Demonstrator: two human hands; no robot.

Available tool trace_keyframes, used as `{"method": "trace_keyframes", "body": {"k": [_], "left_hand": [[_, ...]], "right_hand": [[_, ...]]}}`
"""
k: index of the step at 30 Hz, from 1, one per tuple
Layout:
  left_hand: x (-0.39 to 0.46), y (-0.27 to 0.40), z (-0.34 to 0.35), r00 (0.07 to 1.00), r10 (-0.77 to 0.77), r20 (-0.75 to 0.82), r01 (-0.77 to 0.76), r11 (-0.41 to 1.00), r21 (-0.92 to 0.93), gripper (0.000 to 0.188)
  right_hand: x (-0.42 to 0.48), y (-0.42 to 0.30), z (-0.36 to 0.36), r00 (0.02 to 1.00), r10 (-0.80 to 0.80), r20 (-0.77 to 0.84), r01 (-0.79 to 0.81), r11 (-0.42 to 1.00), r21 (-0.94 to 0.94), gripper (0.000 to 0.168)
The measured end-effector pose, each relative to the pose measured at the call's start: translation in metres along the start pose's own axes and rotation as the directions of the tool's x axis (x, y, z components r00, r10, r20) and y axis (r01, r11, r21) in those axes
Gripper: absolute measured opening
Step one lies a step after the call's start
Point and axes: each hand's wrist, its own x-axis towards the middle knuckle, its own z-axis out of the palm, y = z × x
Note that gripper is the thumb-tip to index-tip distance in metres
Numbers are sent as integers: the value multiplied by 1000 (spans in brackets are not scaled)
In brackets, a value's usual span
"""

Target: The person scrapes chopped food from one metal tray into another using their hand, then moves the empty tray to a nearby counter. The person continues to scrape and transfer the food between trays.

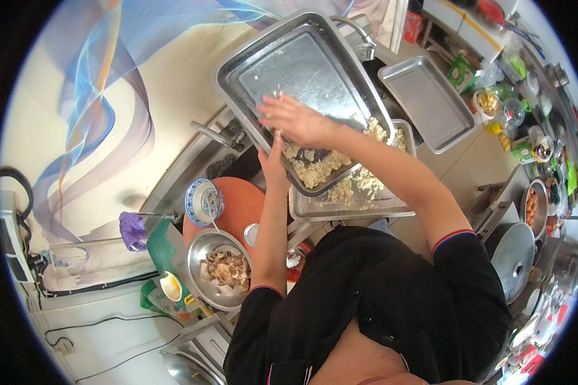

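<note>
My left hand [273, 166] grips the near left rim of a large rectangular metal tray [298, 67], which is tilted. Pale, crumbly food [318, 168] is heaped along the tray's lower edge, with a few bits stuck higher up. Over the inside of that tray is my right hand [296, 122], fingers extended and slightly blurred, holding nothing that I can see. A second metal tray [303, 209] sits under the lower edge and carries more of the same lumps [366, 183]. My right forearm hides part of both trays.
To the left are a round orange board [241, 192], a blue-and-white bowl [204, 202] and a steel bowl [197, 260] of brownish food pieces. Another metal tray [431, 103] lies at the right. Faucets [216, 134] stand behind. A large lidded pot [510, 262] is far right.
</note>
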Motion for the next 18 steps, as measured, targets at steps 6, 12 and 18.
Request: {"method": "trace_keyframes", "body": {"k": [6,12,18], "left_hand": [[13,-9,-24,999,46,27,-45,999,-30,22],[16,-13,-15,996,74,39,-77,995,61,14],[19,-19,-5,996,69,49,-75,987,140,16]], "right_hand": [[-46,-45,30,990,122,72,-126,990,68,28],[-80,-52,42,991,97,88,-100,995,28,18],[-106,-37,38,984,177,10,-176,981,-77,14]]}}
